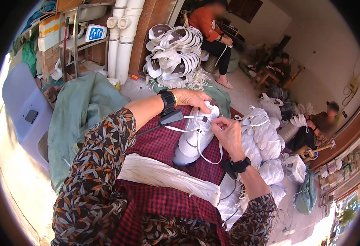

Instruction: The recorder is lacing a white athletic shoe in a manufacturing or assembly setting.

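Note:
A white lace-up shoe [194,137] rests on the red-and-black checked cloth over my lap, its collar pointing away from me. My left hand [194,98] grips the shoe near its collar and tongue, thumb on top. Beside the eyelets, my right hand [228,133] is closed in a pinch on the white shoelace [213,120]. Loose lace loops down over the shoe's right side, and another length hangs to the left. Across my lap lies a thick bundle of white laces [167,176]. Both wrists wear black straps with small devices.
White shoe parts are heaped ahead [174,57], and more white shoes [260,135] pile up at my right. A green cloth [83,110] and a grey-blue chair [24,98] are on the left. Several people sit working farther back. White pipes [124,41] stand ahead.

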A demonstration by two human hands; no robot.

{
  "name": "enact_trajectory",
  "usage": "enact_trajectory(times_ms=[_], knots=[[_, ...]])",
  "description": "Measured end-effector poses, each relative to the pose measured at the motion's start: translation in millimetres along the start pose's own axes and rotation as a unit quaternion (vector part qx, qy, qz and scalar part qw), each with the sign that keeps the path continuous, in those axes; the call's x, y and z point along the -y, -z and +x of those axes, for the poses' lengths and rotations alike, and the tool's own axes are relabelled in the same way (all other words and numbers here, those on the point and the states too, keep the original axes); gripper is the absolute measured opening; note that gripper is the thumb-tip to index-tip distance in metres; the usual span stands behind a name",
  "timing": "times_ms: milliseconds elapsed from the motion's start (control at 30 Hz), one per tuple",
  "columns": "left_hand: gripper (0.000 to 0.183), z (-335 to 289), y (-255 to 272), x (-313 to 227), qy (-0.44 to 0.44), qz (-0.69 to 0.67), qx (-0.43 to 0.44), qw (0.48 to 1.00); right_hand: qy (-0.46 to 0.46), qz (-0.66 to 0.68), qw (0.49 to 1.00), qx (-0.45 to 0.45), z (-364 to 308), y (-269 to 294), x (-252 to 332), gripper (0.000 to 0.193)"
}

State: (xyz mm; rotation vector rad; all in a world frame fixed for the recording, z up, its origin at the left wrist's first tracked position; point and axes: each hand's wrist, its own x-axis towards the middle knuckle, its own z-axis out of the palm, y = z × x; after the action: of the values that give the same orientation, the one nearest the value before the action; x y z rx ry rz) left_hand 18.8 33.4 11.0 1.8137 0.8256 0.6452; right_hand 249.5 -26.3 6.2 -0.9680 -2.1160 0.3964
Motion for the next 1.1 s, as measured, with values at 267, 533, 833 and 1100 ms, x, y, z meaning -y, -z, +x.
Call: enact_trajectory(times_ms=[267,533,833,1100], knots=[[0.049,9,9,10,-0.002,0.008,0.03,1.0,-0.016,-0.023,0.999,0.029,8,3,4,0.014],[0.056,12,15,17,-0.038,-0.039,0.129,0.99,0.015,-0.036,0.997,0.074,13,11,7,0.013],[0.063,2,12,4,-0.043,0.168,0.039,0.984,0.047,-0.092,0.988,0.116,21,15,8,0.014],[0.059,0,11,0,-0.049,0.209,0.03,0.976,-0.042,0.058,0.987,0.145,22,1,-7,0.016]])
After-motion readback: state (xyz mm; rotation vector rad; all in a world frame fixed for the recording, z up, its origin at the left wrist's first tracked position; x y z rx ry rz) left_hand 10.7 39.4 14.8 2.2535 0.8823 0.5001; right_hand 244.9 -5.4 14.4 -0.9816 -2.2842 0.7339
